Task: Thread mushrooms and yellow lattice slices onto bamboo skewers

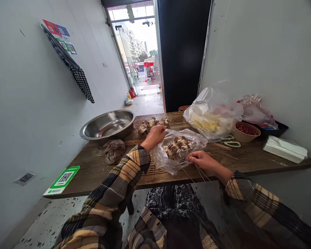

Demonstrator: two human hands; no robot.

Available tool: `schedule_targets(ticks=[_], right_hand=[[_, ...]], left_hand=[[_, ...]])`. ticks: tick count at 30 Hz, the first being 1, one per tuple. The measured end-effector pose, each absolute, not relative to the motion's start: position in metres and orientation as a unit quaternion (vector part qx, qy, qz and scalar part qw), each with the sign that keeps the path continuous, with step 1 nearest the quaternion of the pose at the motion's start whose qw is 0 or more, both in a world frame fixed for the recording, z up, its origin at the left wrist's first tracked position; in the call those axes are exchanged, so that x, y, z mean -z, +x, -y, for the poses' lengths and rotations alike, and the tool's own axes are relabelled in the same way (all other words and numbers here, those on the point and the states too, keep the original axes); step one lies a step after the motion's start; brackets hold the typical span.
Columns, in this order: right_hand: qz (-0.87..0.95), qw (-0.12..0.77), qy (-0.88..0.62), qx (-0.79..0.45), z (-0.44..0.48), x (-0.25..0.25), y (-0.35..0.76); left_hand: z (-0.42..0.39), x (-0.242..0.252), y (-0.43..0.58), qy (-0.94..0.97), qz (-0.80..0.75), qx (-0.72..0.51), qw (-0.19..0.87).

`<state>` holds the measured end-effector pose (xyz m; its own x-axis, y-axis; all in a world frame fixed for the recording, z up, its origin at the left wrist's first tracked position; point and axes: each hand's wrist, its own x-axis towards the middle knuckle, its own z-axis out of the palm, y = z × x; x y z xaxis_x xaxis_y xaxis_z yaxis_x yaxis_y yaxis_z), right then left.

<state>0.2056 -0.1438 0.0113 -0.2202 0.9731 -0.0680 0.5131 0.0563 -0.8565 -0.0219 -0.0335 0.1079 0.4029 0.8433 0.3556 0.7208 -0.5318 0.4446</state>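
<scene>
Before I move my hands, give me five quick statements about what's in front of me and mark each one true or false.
1. The right hand holds thin wooden skewers. True.
2. The metal basin stands on the floor. False: it stands on the wooden table, toward its left side.
3. Brown-capped mushrooms lie in the open plastic bag. True.
4. The left hand touches the green QR-code sign. False: it is by the open plastic bag, well away from the sign.
5. The bowl with red contents is to the right of the metal basin. True.
</scene>
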Motion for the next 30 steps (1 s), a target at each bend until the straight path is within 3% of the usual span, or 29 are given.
schedule_targets(ticks=[13, 18, 27, 30], right_hand=[[0.754, 0.244, -0.561, -0.24, 0.132, 0.0, 0.187], [0.764, 0.233, -0.557, -0.229, 0.125, -0.001, 0.184], [0.762, 0.212, -0.575, -0.211, 0.124, -0.007, 0.19], [0.754, 0.211, -0.603, -0.153, 0.134, -0.017, 0.185]], left_hand=[[0.034, -0.101, -0.006, 0.825, -0.475, -0.299, 0.073], [0.033, -0.101, 0.001, 0.815, -0.399, -0.386, 0.167], [0.046, -0.106, -0.007, 0.816, -0.402, -0.341, 0.237], [0.048, -0.108, -0.007, 0.816, -0.406, -0.336, 0.239]])
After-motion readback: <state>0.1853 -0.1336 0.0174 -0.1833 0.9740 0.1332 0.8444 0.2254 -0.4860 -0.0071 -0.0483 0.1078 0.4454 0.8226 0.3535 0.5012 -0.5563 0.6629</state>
